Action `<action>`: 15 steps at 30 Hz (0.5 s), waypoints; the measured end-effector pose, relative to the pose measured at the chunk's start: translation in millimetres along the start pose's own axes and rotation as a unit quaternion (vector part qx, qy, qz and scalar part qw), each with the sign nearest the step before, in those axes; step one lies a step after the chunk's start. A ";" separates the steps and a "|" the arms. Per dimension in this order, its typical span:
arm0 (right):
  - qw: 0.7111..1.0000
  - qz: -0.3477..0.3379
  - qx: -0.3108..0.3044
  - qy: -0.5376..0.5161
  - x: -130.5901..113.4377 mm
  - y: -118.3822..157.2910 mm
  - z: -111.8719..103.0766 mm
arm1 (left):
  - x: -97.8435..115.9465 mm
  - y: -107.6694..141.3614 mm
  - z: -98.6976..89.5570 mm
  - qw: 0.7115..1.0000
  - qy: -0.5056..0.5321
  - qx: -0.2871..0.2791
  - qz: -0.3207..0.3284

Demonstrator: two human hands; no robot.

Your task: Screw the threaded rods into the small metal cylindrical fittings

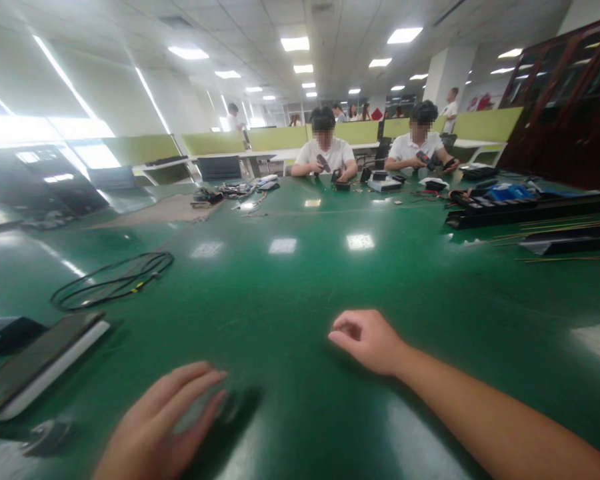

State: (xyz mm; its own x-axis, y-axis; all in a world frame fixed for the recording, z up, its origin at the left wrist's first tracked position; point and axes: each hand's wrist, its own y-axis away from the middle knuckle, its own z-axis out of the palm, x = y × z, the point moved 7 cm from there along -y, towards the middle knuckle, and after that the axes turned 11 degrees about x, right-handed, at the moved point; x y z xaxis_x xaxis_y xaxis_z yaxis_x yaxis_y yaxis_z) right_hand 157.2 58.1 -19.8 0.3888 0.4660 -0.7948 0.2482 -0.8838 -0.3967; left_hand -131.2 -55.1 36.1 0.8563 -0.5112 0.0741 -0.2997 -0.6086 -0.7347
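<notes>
My left hand [167, 420] hovers above the green table [280, 300] at the lower left, slightly blurred, its fingers apart and nothing between them. Right of centre, my right hand [367, 340] rests on or just above the tabletop, with its fingers curled toward the thumb. A small gap shows inside that curl, and whether anything tiny is pinched there cannot be made out. A coiled black cable [113, 283] lies beyond my left hand, toward the left.
A dark flat case with a white edge [55, 367] and a round metal part [47, 437] sit at the left. Two people handle devices across the table. Black channels [520, 212] and thin rods [565, 259] lie at the right; electronics [237, 190] are at the back left.
</notes>
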 end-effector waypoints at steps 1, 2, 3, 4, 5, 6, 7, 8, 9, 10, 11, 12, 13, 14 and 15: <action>1.000 -0.002 -0.004 0.000 -0.2 0.4 0.5 | 16.3 -8.2 18.3 0.998 0.017 -0.044 0.043; 1.000 -0.005 -0.009 0.001 -0.5 0.9 1.1 | 32.6 -18.3 34.7 0.994 0.030 -0.075 0.072; 1.000 -0.008 -0.015 0.001 -0.8 1.4 1.7 | 49.0 -29.8 50.0 0.990 0.046 -0.099 0.093; 1.000 -0.015 -0.021 0.000 -1.3 2.0 2.4 | 64.9 -42.2 63.6 0.986 0.058 -0.112 0.111; 0.999 -0.024 -0.028 -0.003 -2.3 2.5 3.1 | 80.4 -54.3 76.1 0.981 0.067 -0.122 0.132; 0.999 -0.037 -0.035 -0.010 -3.6 3.1 3.9 | 94.7 -64.9 88.3 0.975 0.077 -0.136 0.155; 0.998 -0.049 -0.040 -0.019 -4.8 3.5 4.3 | 107.0 -74.2 98.3 0.970 0.092 -0.141 0.177; 0.997 -0.058 -0.041 -0.028 -5.4 3.7 4.4 | 116.9 -81.6 107.2 0.963 0.110 -0.146 0.198; 0.997 -0.061 -0.039 -0.034 -5.0 3.4 4.0 | 124.0 -87.2 114.6 0.957 0.127 -0.149 0.214; 0.997 -0.057 -0.033 -0.036 -3.6 2.7 3.3 | 128.1 -91.4 120.8 0.953 0.142 -0.147 0.222; 0.998 -0.048 -0.025 -0.033 -1.3 1.8 2.4 | 129.6 -94.3 126.0 0.951 0.152 -0.146 0.224; 0.999 -0.036 -0.018 -0.027 1.1 0.9 1.7 | 129.3 -96.4 130.1 0.952 0.157 -0.143 0.220; 0.999 -0.025 -0.013 -0.020 3.0 0.1 1.4 | 127.6 -97.7 133.2 0.955 0.156 -0.138 0.212; 1.000 -0.018 -0.012 -0.013 4.0 -0.3 1.6 | 125.5 -98.4 135.2 0.958 0.152 -0.133 0.202; 1.000 -0.014 -0.013 -0.009 4.1 -0.4 2.2 | 123.4 -98.3 135.7 0.961 0.148 -0.128 0.194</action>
State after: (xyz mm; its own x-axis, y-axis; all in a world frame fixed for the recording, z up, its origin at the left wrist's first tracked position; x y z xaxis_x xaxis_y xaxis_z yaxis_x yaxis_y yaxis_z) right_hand 156.8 60.3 -23.9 0.3650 0.4890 -0.7923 0.2823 -0.8690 -0.4063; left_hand 61.0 24.0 25.9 0.5136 -0.8568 0.0453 -0.6983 -0.4481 -0.5581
